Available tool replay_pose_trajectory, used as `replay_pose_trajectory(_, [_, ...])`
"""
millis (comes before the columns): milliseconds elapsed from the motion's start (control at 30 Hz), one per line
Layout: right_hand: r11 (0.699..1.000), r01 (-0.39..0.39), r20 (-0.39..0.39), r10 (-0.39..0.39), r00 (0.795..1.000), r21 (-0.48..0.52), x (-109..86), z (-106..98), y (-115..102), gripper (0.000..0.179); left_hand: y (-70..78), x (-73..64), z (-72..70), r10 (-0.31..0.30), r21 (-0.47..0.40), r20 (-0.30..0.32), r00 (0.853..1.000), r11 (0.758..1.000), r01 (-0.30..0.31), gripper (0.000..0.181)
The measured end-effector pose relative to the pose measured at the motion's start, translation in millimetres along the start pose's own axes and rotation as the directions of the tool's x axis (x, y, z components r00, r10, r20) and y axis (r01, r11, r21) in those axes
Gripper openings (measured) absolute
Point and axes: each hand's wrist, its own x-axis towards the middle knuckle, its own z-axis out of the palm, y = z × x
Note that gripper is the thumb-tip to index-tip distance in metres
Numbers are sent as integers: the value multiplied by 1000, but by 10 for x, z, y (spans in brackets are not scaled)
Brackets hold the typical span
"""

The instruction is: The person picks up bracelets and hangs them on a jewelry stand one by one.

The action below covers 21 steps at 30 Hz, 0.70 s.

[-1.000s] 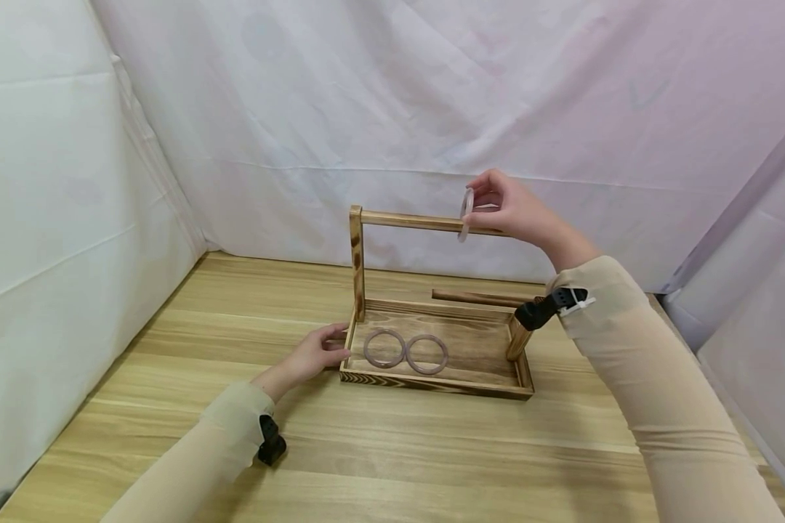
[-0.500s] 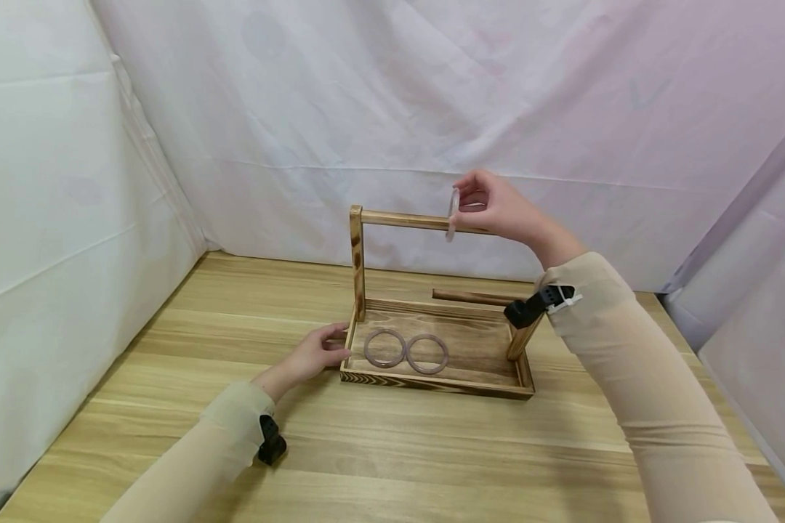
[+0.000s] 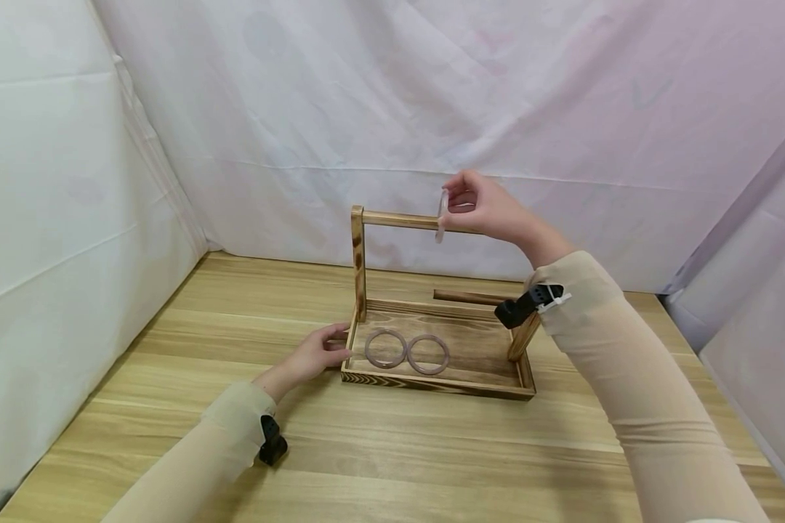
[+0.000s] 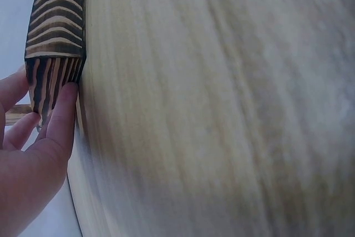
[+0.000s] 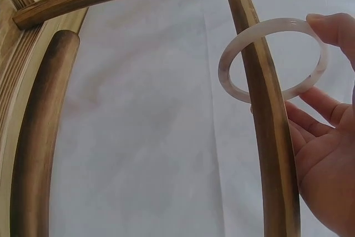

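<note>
My right hand pinches a pale, translucent bangle between thumb and fingers. In the right wrist view the wooden crossbar passes through the bangle. This bar tops a burnt-wood stand with a shallow tray base. Two similar bangles lie flat inside the tray, a left one and a right one, side by side near its front left. At the tray's left end rests my left hand, its fingertips touching the end wall with the fingers fairly straight.
A loose-looking dark wooden rod shows behind the tray. The stand's left post rises upright; my right wrist partly hides the right post. White cloth hangs behind and at both sides of the wood-grain table.
My right hand has slid the bangle leftward along the crossbar, toward the left post. The left hand, the tray and its two bangles have stayed in place.
</note>
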Motion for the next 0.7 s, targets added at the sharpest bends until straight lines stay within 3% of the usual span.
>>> replay_pose_trajectory(700, [1000, 16, 42, -15, 999, -13, 86, 118, -134, 55, 1, 16, 8, -5, 3, 12, 1000, 1000, 5, 58])
